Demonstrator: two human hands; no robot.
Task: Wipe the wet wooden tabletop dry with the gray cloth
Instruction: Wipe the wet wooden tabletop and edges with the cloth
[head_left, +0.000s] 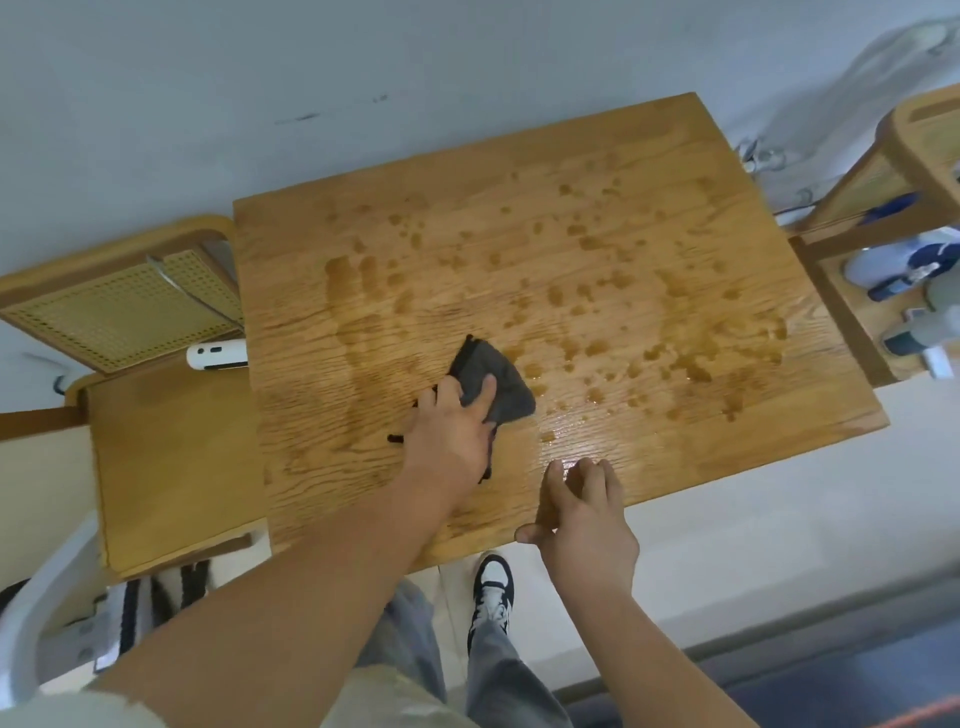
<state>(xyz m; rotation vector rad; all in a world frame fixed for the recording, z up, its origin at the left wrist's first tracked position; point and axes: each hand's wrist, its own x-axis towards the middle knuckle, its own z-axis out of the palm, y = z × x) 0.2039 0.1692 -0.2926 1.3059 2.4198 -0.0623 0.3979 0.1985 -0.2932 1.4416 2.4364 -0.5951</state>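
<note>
Nearest the person, at the table's front edge, the right hand (584, 512) rests on the wooden tabletop (623, 171) with fingers loosely spread, holding nothing. Just beyond and to its left, the left hand (452, 436) presses flat on the gray cloth (501, 371), fingers splayed across it; the cloth lies crumpled near the middle of the top, a dark strap trailing out from under the palm. Past the cloth and off to the right, water drops (597, 291) and smeared wet patches cover much of the wood, with streaks to the left too. Nothing stands on the top. Cane-backed chairs flank it: one on the left (124, 306), another at the right (914, 156), with bottles (904, 270) crowded on its seat. A white device (215, 356) pokes out at the left edge.
</note>
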